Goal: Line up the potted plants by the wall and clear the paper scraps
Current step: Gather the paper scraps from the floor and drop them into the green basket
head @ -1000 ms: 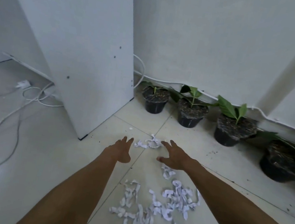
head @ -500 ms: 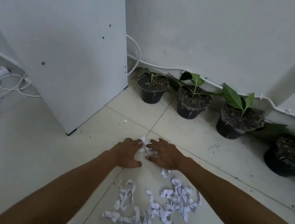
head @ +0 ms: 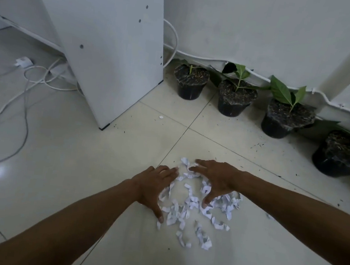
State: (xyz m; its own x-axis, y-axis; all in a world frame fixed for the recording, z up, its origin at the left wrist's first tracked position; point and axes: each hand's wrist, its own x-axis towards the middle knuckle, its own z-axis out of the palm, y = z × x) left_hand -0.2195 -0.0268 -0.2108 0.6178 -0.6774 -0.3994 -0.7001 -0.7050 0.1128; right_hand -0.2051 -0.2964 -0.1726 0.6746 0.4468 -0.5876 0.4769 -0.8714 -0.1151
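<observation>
White paper scraps lie in a loose heap on the pale floor tiles in front of me. My left hand rests flat on the floor at the heap's left edge, fingers spread. My right hand arches over the heap's far right side, fingers apart and touching scraps. Several black pots with small green plants stand in a row along the white wall: one by the cabinet, another, a third, and the rightmost a little farther from the wall.
A white cabinet panel stands at the left, its corner on the floor. White cables and a plug lie on the floor behind it. A white cable runs along the base of the wall. Dark soil specks dot the tiles.
Both hands have pulled back toward me, dragging the far scraps into the main heap. They have also spread apart around the heap.
</observation>
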